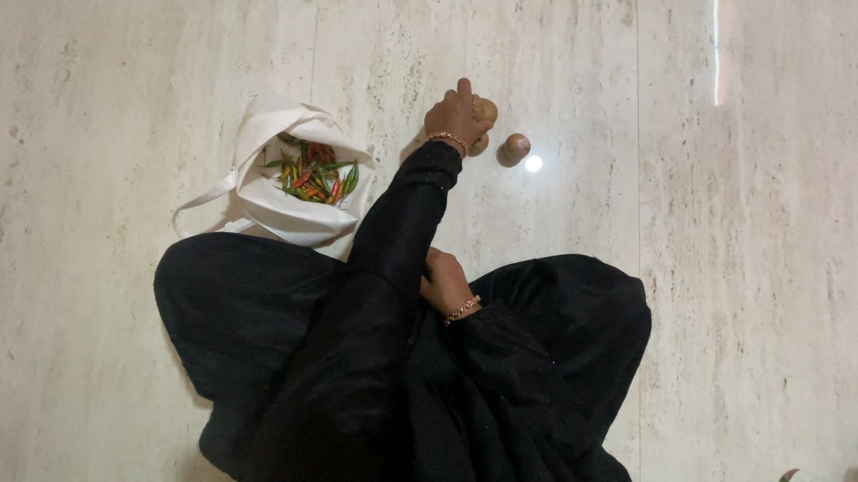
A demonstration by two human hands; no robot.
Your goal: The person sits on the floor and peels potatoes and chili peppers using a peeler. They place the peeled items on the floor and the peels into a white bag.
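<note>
left hand [456, 117], as i read it, grips a small round brown potato [486, 109] on the pale marble floor [747, 241], right of the white cloth bag of chillies [299, 174]; right hand [443, 284] rests in my lap, grip unclear.

My left hand [459, 114] sits on the potatoes [484, 110]; one more potato [514, 147] just right of it. White bag of chillies [299, 174] blocks the near left. Bare floor [747, 241] beyond and right, probably passable.

Long black sleeves, loose black robe, thin gold bracelet on each wrist
</note>
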